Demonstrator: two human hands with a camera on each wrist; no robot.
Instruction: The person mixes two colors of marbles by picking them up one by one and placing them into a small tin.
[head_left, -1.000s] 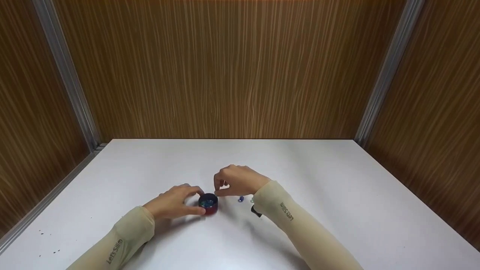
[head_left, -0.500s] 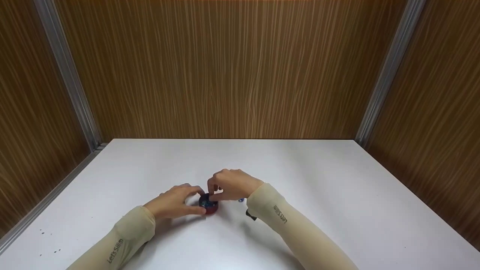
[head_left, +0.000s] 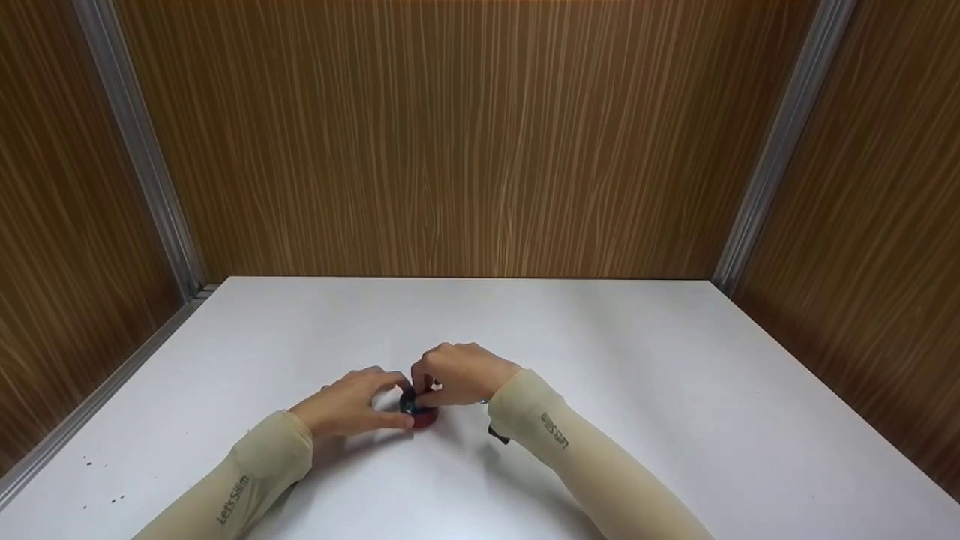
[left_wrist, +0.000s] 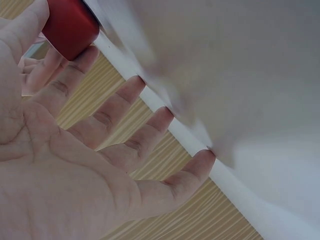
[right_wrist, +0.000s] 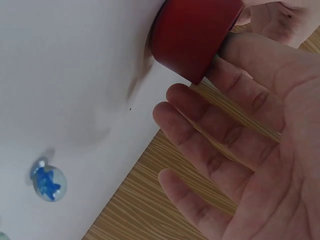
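A: Reading the sleeves first, we make out "Lets Slim" printed on the left sleeve [head_left: 232,499] and again on the right sleeve [head_left: 556,431]; we find no other writing.

B: Agreed; we see the left hand [head_left: 349,409] lying low on the white table [head_left: 637,360], thumb and forefinger curled against the side of the small red cup [head_left: 424,420]; the left wrist view shows those two digits pinching the cup's red wall [left_wrist: 70,25], the other three fingers spread and relaxed with their tips at the table.

A: We put the right hand [head_left: 461,373] just beside it, arched over the cup's mouth, forearm slanting in from the lower right; from its wrist camera we see the forefinger lying against the red wall [right_wrist: 195,35], the remaining fingers loosely bent and free.

B: Whether that hand pinches anything at the tips we cannot tell; the thumb and fingertips are cut off in the wrist view and bunched together in the head view.

A: We place the cup near the table's middle, between both hands, touching each; its inside is mostly covered by the right hand, only a dark rim showing.

B: We also note a blue-and-clear marble [right_wrist: 48,182] on the table near the right wrist; a small black object [head_left: 496,435] peeks out under that forearm, too hidden to name.
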